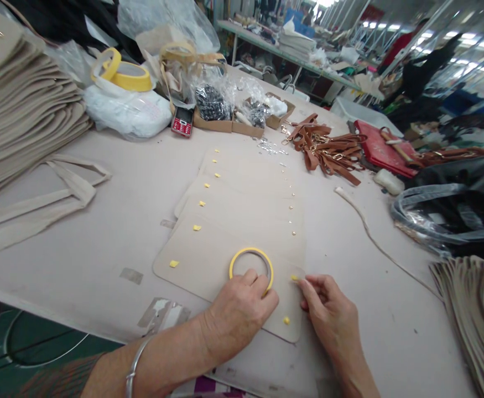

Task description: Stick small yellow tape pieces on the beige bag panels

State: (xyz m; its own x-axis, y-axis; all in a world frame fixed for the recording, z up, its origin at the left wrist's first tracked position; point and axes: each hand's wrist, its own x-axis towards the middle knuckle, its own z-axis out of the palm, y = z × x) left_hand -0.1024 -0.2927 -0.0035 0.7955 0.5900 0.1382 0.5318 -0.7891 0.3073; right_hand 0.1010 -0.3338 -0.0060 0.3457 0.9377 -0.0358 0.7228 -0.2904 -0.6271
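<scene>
My left hand (244, 304) grips the near edge of a roll of yellow tape (235, 260), its ring standing up off a beige panel (242, 221). Between the thumb and forefinger of my right hand (331, 307) is a small piece of yellow tape (295, 278), at the panel's right edge. Another yellow bit (286, 320) sits near the lower right corner. Several overlapping beige panels run away from me, with yellow pieces (197, 228) along their left side and small metal studs (293, 233) along their right.
Stacked beige panels (26, 105) rise at the left beside fabric straps (71, 188). Behind are more tape rolls (131, 77), a red calculator-like device (182, 121) and small boxes (248, 128). To the right lie brown leather straps (328, 146), a cord (366, 226) and another beige stack (474, 309).
</scene>
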